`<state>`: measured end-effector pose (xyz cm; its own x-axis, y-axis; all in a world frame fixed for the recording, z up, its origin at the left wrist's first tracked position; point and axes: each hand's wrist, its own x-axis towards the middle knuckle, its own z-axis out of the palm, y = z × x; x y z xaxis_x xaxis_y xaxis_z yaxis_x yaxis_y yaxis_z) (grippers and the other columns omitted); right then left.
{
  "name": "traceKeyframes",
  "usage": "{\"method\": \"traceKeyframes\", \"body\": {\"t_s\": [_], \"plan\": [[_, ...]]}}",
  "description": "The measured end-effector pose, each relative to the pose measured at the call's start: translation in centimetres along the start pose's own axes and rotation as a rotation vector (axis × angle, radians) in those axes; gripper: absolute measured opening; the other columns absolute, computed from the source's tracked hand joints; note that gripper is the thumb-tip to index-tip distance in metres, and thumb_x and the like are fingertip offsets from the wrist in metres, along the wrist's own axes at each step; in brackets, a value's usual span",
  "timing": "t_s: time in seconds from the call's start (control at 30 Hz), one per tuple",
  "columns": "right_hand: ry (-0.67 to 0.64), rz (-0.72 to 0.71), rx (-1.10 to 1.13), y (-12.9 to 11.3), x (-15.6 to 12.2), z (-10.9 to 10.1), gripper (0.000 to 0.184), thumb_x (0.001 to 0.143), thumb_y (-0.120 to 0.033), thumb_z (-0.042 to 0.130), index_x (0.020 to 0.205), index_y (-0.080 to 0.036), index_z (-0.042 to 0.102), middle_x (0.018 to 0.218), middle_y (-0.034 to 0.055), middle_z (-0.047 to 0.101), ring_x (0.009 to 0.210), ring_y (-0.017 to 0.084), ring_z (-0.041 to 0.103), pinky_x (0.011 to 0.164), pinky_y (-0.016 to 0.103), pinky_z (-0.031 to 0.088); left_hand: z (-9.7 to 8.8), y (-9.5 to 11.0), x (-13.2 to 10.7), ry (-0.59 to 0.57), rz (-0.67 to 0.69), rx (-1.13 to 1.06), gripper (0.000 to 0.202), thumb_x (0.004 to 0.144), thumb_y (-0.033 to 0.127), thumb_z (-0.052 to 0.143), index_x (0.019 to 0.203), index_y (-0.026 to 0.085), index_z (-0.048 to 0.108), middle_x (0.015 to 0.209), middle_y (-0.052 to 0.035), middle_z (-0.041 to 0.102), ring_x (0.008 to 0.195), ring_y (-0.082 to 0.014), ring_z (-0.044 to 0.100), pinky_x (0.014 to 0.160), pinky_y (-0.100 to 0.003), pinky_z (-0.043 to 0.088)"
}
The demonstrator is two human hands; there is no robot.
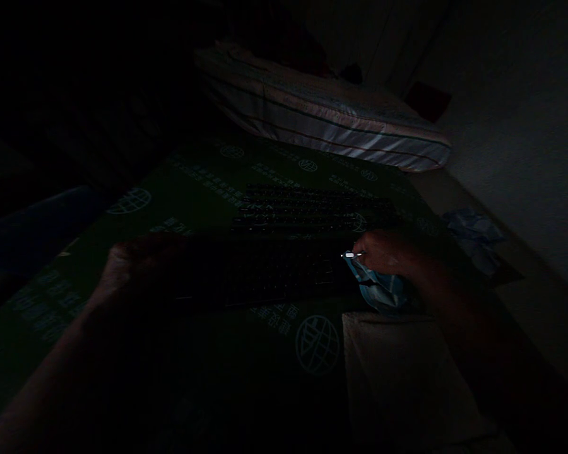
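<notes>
The scene is very dark. A black keyboard [269,274] spans the space between my hands. At its left end is my left hand [144,252], bent round the edge, its fingers largely lost in shadow. My right hand [381,251], by the keyboard's right end, is closed on a crumpled light-blue cloth [383,293] that hangs below the fingers. A small bright white spot [350,255] shows at the fingertips; what it is I cannot make out. Beyond the keyboard, several dark rows of what look like keys [312,208] lie on the green printed sheet [317,343].
A tan flat piece, perhaps cardboard [397,372], lies at the near right. At the back is a mattress with a striped cover [341,126]. A crumpled pale bag [473,233] rests on the floor at right, near the wall [525,139].
</notes>
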<state>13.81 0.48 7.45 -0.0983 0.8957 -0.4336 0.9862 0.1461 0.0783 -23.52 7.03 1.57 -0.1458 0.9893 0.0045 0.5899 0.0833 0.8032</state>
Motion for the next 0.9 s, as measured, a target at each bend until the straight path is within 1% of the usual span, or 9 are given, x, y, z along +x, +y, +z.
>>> {"method": "traceKeyframes", "body": {"t_s": [0.07, 0.1, 0.23, 0.33, 0.43, 0.57, 0.67, 0.8, 0.9], "plan": [[-0.011, -0.027, 0.004, -0.5, 0.1, 0.4, 0.024, 0.075, -0.018, 0.045, 0.075, -0.018, 0.069, 0.074, 0.0058, 0.068, 0.061, 0.012, 0.057, 0.050, 0.021, 0.030, 0.0, 0.2, 0.0, -0.033, -0.084, -0.067, 0.045, 0.052, 0.047, 0.061, 0.087, 0.018, 0.067, 0.079, -0.0044, 0.068, 0.066, -0.0212, 0.062, 0.053, -0.029, 0.049], [-0.016, -0.027, -0.001, -0.7, 0.1, 0.5, 0.024, 0.074, -0.018, 0.046, 0.075, -0.017, 0.069, 0.076, 0.0064, 0.069, 0.062, 0.012, 0.058, 0.050, 0.022, 0.030, 0.0, 0.4, -0.1, -0.043, -0.106, -0.094, 0.046, 0.051, 0.045, 0.062, 0.088, 0.019, 0.067, 0.079, -0.0038, 0.068, 0.067, -0.0213, 0.062, 0.053, -0.029, 0.049], [-0.025, -0.003, -0.050, -0.5, -0.1, 0.6, 0.023, 0.073, -0.016, 0.046, 0.075, -0.018, 0.069, 0.077, 0.0073, 0.068, 0.062, 0.014, 0.059, 0.049, 0.022, 0.030, -0.2, 1.0, -0.6, -0.042, -0.097, -0.146, 0.042, 0.051, 0.044, 0.062, 0.085, 0.020, 0.067, 0.078, -0.0029, 0.068, 0.070, -0.0218, 0.062, 0.056, -0.029, 0.049], [-0.011, 0.000, -0.051, -0.5, -0.2, 0.2, 0.024, 0.076, -0.018, 0.045, 0.077, -0.018, 0.069, 0.077, 0.0072, 0.068, 0.063, 0.014, 0.059, 0.049, 0.022, 0.031, -0.3, 0.9, -0.5, -0.062, -0.129, -0.136, 0.043, 0.049, 0.044, 0.063, 0.085, 0.020, 0.066, 0.076, -0.0030, 0.068, 0.068, -0.0228, 0.062, 0.053, -0.029, 0.049], [0.007, 0.042, -0.081, -1.2, -0.1, -0.1, 0.024, 0.078, -0.020, 0.045, 0.081, -0.016, 0.068, 0.081, 0.0096, 0.068, 0.070, 0.016, 0.062, 0.052, 0.023, 0.034, -0.2, 0.5, -0.4, -0.045, -0.113, -0.116, 0.044, 0.050, 0.044, 0.064, 0.086, 0.020, 0.066, 0.077, -0.0030, 0.068, 0.068, -0.0231, 0.063, 0.051, -0.028, 0.049], [-0.034, 0.076, -0.117, -2.3, -0.2, -0.1, 0.024, 0.076, -0.016, 0.046, 0.087, -0.015, 0.068, 0.085, 0.0128, 0.068, 0.074, 0.019, 0.063, 0.053, 0.024, 0.036, 0.0, 0.6, -0.4, -0.014, -0.123, -0.113, 0.041, 0.050, 0.040, 0.065, 0.086, 0.020, 0.067, 0.077, -0.0021, 0.068, 0.068, -0.0213, 0.063, 0.051, -0.025, 0.049], [-0.045, 0.057, -0.127, -2.4, -0.5, 0.1, 0.025, 0.075, -0.015, 0.046, 0.085, -0.016, 0.068, 0.086, 0.0128, 0.068, 0.073, 0.020, 0.064, 0.053, 0.025, 0.037, -0.1, 0.7, -0.5, -0.021, -0.117, -0.120, 0.041, 0.051, 0.041, 0.065, 0.085, 0.019, 0.067, 0.080, -0.0023, 0.068, 0.072, -0.0211, 0.062, 0.054, -0.025, 0.049], [-0.062, 0.033, -0.119, -2.2, -0.7, 0.2, 0.024, 0.074, -0.014, 0.046, 0.083, -0.017, 0.068, 0.085, 0.0125, 0.068, 0.073, 0.020, 0.064, 0.054, 0.026, 0.038, -0.3, 0.4, -0.4, -0.079, -0.072, -0.068, 0.041, 0.056, 0.043, 0.061, 0.089, 0.019, 0.066, 0.084, -0.0034, 0.068, 0.072, -0.0217, 0.062, 0.056, -0.028, 0.049], [-0.040, 0.040, -0.129, -2.3, -1.2, 0.4, 0.023, 0.075, -0.015, 0.045, 0.082, -0.016, 0.067, 0.084, 0.0129, 0.068, 0.075, 0.021, 0.064, 0.055, 0.026, 0.039, -0.2, 0.1, -0.1, -0.067, -0.075, -0.062, 0.041, 0.055, 0.041, 0.062, 0.089, 0.019, 0.066, 0.084, -0.0036, 0.068, 0.072, -0.0222, 0.062, 0.058, -0.029, 0.050]]}}
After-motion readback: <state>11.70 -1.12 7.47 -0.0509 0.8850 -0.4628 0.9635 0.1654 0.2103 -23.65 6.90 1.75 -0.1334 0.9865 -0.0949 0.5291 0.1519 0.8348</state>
